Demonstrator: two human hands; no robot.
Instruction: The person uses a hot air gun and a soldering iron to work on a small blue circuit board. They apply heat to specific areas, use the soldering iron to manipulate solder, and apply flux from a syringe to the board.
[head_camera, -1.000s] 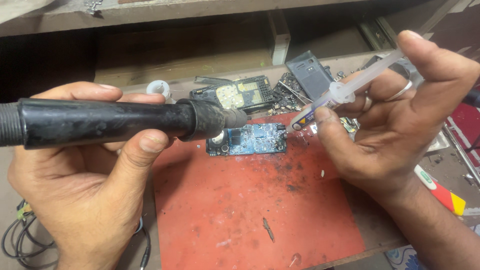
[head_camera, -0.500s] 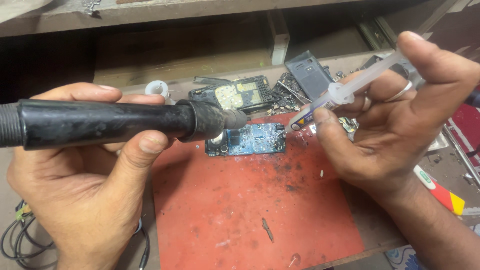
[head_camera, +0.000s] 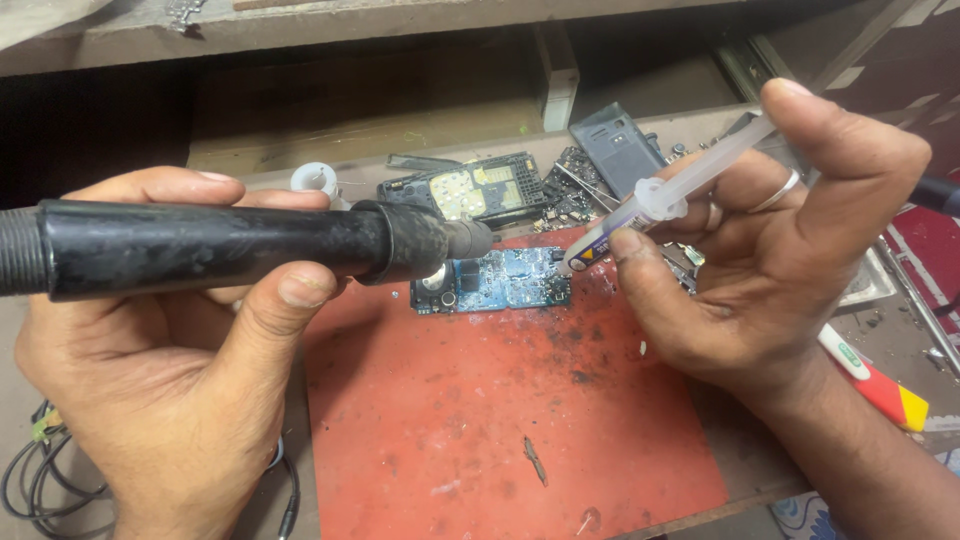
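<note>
Left hand (head_camera: 170, 390) grips a black iron (head_camera: 230, 245) — right hand (head_camera: 770, 250) clasps a syringe (head_camera: 660, 200), tip just above the board (head_camera: 500, 280).

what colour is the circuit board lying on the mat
Blue, with silvery metal parts; the circuit board lies on the red mat, seen in the head view.

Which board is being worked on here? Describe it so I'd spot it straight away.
Find the red mat in the middle of the bench. At its far edge lies a small blue circuit board, between the black tool in the left hand and the syringe in the right hand. The darker board behind it lies off the mat.
</note>
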